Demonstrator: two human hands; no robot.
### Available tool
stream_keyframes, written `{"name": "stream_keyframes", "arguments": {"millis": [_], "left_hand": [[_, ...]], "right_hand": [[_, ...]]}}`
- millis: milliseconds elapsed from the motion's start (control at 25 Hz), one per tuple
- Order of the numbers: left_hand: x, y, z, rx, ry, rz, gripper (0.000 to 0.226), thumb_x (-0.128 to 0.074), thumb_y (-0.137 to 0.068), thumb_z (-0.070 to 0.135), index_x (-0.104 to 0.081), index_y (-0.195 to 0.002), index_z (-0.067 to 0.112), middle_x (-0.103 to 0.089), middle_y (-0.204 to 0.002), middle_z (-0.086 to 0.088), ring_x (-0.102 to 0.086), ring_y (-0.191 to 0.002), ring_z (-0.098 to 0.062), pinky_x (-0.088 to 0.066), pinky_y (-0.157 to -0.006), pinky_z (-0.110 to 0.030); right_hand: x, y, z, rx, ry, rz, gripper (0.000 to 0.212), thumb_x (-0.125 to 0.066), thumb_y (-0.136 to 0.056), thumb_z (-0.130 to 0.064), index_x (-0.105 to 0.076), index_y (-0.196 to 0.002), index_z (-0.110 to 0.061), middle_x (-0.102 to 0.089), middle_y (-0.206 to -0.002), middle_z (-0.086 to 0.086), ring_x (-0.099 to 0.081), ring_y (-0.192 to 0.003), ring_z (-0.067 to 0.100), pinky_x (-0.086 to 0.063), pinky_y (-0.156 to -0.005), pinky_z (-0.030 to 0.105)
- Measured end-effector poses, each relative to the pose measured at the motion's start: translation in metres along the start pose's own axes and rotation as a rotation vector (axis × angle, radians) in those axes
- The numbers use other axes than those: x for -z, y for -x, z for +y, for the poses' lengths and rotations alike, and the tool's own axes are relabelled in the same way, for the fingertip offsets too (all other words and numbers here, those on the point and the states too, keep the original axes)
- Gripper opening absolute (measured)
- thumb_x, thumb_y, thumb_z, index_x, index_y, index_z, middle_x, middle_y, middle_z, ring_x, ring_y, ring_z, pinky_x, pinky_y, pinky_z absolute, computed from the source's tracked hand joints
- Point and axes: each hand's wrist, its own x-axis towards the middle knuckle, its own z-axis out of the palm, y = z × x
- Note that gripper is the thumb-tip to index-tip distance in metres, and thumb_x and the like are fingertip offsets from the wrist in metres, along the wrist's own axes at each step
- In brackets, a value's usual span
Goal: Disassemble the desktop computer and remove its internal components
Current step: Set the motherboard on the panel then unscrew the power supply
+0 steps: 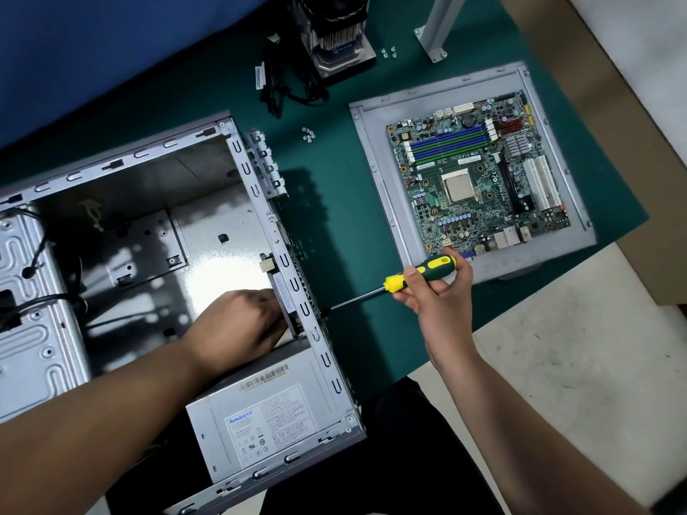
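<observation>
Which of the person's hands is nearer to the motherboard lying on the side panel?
The right hand, gripping the screwdriver, sits just at the near edge of the motherboard. The left hand is farther off, reaching inside the computer case.

Left hand (pixel 238 325) fingertips hidden behind case (pixel 293 291) wall; label print illegible.

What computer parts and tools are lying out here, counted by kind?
Computer case: 1
Power supply: 1
Motherboard: 1
Side panel: 1
Cooler with fan: 1
Cable bundle: 1
Screwdriver: 1
Loose-screw clusters: 2
Total: 9
</observation>
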Motion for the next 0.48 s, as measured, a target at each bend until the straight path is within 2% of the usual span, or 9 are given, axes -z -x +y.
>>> {"name": "stream_keyframes", "arguments": {"millis": [160,240,320,400,440,480], "left_hand": [[0.002,0.0,0.001,0.01,-0.003,-0.013,0.034,-0.045,-0.084,0.026,-0.046,-0.051,0.016,-0.046,-0.051,0.0,-0.046,-0.039,-0.019,-0.031,-0.042,-0.019],[0.003,-0.001,0.002,0.002,-0.01,-0.01,0.034,-0.045,-0.083,0.025,-0.045,-0.05,0.017,-0.045,-0.05,0.0,-0.045,-0.038,-0.019,-0.029,-0.042,-0.02],[0.003,-0.001,0.002,0.0,-0.007,-0.009,0.034,-0.045,-0.083,0.025,-0.046,-0.051,0.016,-0.045,-0.05,0.0,-0.046,-0.039,-0.019,-0.03,-0.042,-0.021],[0.003,0.0,0.001,0.003,0.0,-0.012,0.034,-0.045,-0.085,0.026,-0.049,-0.052,0.016,-0.047,-0.051,0.0,-0.047,-0.04,-0.018,-0.033,-0.042,-0.022],[0.002,0.001,0.001,0.004,0.006,-0.014,0.034,-0.045,-0.085,0.026,-0.049,-0.053,0.016,-0.048,-0.052,0.0,-0.048,-0.041,-0.018,-0.034,-0.042,-0.022],[0.002,0.001,0.0,0.003,0.014,-0.012,0.033,-0.045,-0.086,0.026,-0.05,-0.054,0.016,-0.049,-0.052,0.0,-0.048,-0.041,-0.019,-0.035,-0.042,-0.022]], "right_hand": [[0.004,-0.004,-0.004,0.015,0.017,-0.05,0.056,-0.081,-0.084,-0.023,-0.046,-0.126,-0.035,-0.076,-0.101,0.013,-0.076,-0.094,0.033,-0.063,-0.079,0.04],[0.01,-0.009,-0.015,-0.033,-0.022,-0.109,0.056,-0.083,-0.078,-0.018,-0.047,-0.12,-0.027,-0.071,-0.107,0.025,-0.074,-0.098,0.039,-0.062,-0.081,0.044],[0.017,-0.011,-0.026,-0.125,-0.069,-0.193,0.045,-0.08,-0.082,-0.016,-0.049,-0.114,-0.021,-0.07,-0.109,0.031,-0.073,-0.099,0.044,-0.062,-0.081,0.045],[0.02,-0.013,-0.04,-0.162,0.048,-0.174,0.027,-0.07,-0.094,-0.038,-0.059,-0.106,-0.016,-0.073,-0.1,0.027,-0.076,-0.087,0.039,-0.062,-0.072,0.042],[0.023,-0.017,-0.044,-0.12,0.233,-0.149,0.038,-0.06,-0.098,-0.052,-0.063,-0.098,-0.014,-0.074,-0.087,0.019,-0.075,-0.074,0.031,-0.06,-0.065,0.038],[0.026,-0.024,-0.045,-0.06,0.456,-0.129,0.048,-0.05,-0.101,-0.058,-0.064,-0.089,-0.013,-0.071,-0.071,0.009,-0.07,-0.062,0.023,-0.054,-0.061,0.033]]}}
